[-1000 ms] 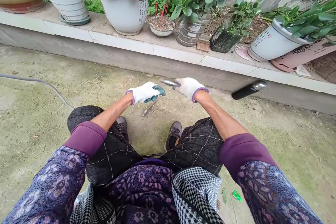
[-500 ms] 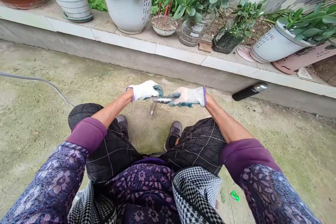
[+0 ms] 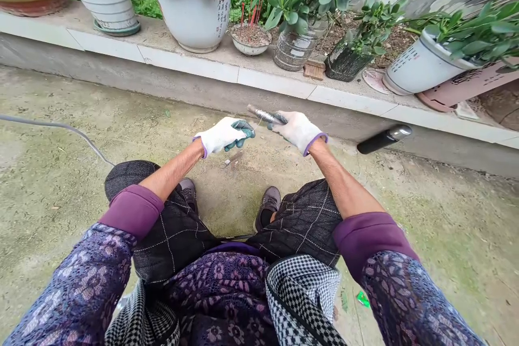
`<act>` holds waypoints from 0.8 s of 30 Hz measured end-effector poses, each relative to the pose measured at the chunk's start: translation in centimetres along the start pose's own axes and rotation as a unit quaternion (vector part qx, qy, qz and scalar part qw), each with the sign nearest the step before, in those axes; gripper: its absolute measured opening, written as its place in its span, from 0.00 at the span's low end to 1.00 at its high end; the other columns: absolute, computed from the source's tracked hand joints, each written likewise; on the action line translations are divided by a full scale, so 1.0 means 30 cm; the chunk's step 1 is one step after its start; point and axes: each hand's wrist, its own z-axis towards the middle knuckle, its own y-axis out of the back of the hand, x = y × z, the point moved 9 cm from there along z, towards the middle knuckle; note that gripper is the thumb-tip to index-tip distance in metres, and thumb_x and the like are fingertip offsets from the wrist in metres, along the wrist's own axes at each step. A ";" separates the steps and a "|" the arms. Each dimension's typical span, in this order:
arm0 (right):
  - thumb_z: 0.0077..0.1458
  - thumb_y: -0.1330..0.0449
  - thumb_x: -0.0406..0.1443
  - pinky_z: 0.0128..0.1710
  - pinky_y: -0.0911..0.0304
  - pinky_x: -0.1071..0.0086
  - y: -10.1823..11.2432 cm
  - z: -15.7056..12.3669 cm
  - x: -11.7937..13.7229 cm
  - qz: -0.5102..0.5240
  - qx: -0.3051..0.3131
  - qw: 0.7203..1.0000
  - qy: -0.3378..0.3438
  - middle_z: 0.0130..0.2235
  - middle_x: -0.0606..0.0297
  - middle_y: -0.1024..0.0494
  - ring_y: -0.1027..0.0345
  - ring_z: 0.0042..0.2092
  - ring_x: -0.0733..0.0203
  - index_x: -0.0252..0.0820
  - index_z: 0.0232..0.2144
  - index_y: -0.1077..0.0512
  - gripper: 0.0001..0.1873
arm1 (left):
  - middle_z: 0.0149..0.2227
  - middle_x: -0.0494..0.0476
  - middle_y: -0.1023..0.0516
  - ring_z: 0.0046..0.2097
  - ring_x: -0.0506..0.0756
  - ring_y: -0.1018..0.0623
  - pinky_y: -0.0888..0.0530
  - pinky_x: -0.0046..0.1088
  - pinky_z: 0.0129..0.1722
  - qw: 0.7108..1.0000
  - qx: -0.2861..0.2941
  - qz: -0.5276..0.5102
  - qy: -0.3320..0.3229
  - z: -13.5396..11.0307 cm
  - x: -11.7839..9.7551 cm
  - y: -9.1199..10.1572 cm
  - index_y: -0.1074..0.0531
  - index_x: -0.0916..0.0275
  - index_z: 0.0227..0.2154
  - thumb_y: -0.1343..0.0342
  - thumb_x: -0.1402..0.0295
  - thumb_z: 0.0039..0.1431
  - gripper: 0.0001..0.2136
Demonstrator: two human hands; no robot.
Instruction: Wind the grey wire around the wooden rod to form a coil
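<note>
1. At lower centre, black-and-white houndstooth cloth (image 3: 302, 286) lies over black checked trousers (image 3: 302, 221).
2. At centre, the left hand (image 3: 232, 134), in a white glove with green-coated fingers, is curled nearly closed; whether it grips anything, I cannot tell.
3. Right of it, the similarly gloved right hand (image 3: 298, 130) is closed around a slim rod wrapped in silvery coils (image 3: 263, 114), which tilts up leftward at frame centre.
4. Beyond, across the upper frame, a pale tiled ledge (image 3: 267, 82) bears a large white ceramic pot (image 3: 193, 19).
</note>
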 end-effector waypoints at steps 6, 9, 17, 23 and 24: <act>0.52 0.36 0.47 0.16 0.48 0.75 -0.020 -0.104 0.101 0.347 0.106 0.931 0.034 0.22 0.74 0.37 0.49 0.19 0.71 0.36 0.44 0.27 0.23 | 0.20 0.50 0.29 0.16 0.44 0.38 0.41 0.20 0.15 0.999 0.002 -0.042 -0.030 0.020 0.005 -0.005 0.21 0.67 0.37 0.44 0.69 0.57 0.10; 0.50 0.35 0.47 0.16 0.48 0.75 -0.119 -0.163 0.138 0.279 0.269 0.921 0.049 0.22 0.74 0.36 0.47 0.19 0.70 0.38 0.43 0.26 0.22 | 0.20 0.49 0.28 0.17 0.44 0.38 0.41 0.20 0.15 0.999 0.000 0.009 -0.044 0.028 0.010 0.009 0.20 0.67 0.34 0.42 0.71 0.52 0.08; 0.51 0.36 0.35 0.26 0.49 0.68 -0.214 -0.072 0.058 -0.157 0.206 0.964 0.052 0.21 0.66 0.32 0.42 0.24 0.64 0.40 0.28 0.24 0.03 | 0.17 0.49 0.28 0.18 0.46 0.35 0.42 0.22 0.17 0.990 -0.009 0.138 0.000 0.014 0.021 -0.014 0.19 0.65 0.29 0.40 0.75 0.46 0.07; 0.57 0.40 0.44 0.30 0.45 0.69 -0.061 -0.017 0.043 -0.113 0.053 0.992 0.036 0.31 0.63 0.25 0.36 0.30 0.62 0.41 0.42 0.23 0.16 | 0.23 0.53 0.22 0.15 0.45 0.37 0.41 0.22 0.15 1.000 -0.018 0.007 -0.021 0.015 0.013 -0.017 0.20 0.65 0.38 0.42 0.71 0.53 0.11; 0.56 0.40 0.44 0.29 0.44 0.70 -0.038 -0.016 0.037 -0.063 0.032 0.997 0.027 0.29 0.65 0.26 0.37 0.28 0.63 0.40 0.42 0.24 0.16 | 0.23 0.53 0.22 0.15 0.45 0.37 0.41 0.22 0.15 1.000 -0.015 -0.008 -0.026 0.016 0.014 -0.017 0.20 0.66 0.38 0.43 0.70 0.54 0.11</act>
